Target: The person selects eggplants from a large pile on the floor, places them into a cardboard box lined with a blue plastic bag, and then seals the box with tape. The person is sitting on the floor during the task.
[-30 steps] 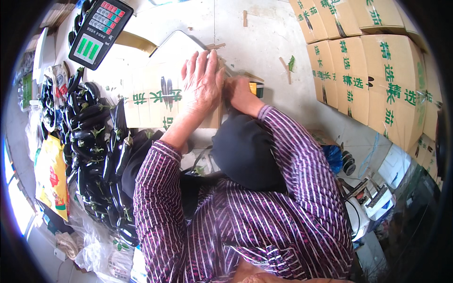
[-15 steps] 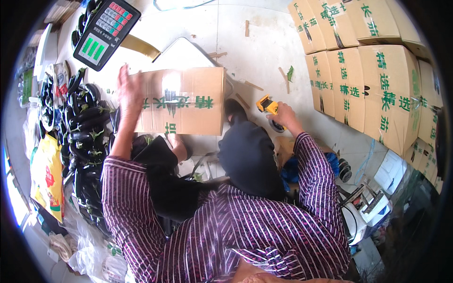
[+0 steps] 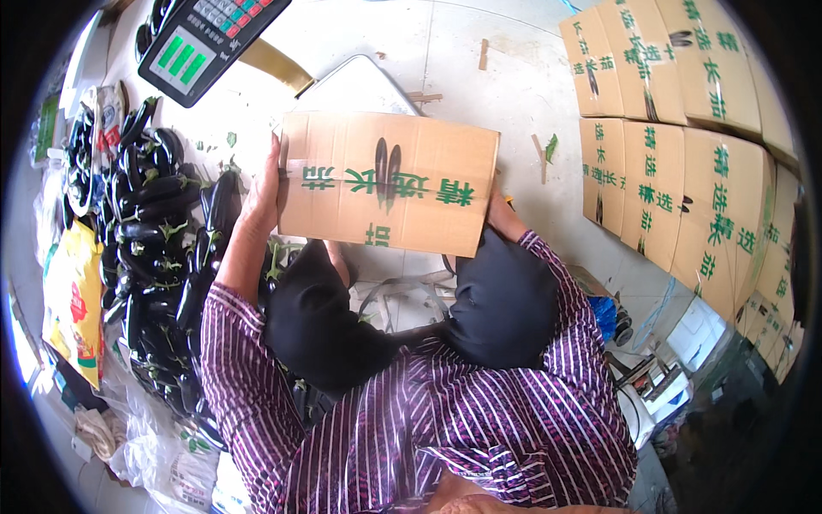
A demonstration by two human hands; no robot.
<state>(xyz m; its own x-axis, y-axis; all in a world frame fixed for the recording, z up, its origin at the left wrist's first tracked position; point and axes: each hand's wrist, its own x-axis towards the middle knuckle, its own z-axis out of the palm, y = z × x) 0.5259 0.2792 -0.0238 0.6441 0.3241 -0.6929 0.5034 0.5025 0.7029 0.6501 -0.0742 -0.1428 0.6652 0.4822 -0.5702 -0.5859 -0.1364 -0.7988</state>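
A cardboard box (image 3: pixel 338 214) with green printing and a dark eggplant picture is held above my knees, slightly tilted. My left hand (image 3: pixel 259 199) lies along its left side, palm against the cardboard. My right hand (image 3: pixel 505 216) grips the right side, its fingers mostly hidden behind the box. Just beyond that hand shows a small yellow piece of the tape dispenser (image 3: pixel 509 201); the rest is covered. Behind the box, a pale metal scale platform (image 3: pixel 364 81) sticks out.
Purple-black eggplants (image 3: pixel 154 257) lie heaped at my left, beside a yellow bag (image 3: pixel 75 300). The scale's display panel (image 3: pixel 205 47) stands at the upper left. Printed cartons (image 3: pixel 668 154) are stacked at the right. Cardboard strips (image 3: pixel 483 55) and a green leaf (image 3: pixel 550 147) litter the floor.
My right hand has left the tape dispenser and taken the box's right side. The box has shifted right and tilted between both hands. The view has turned slightly.
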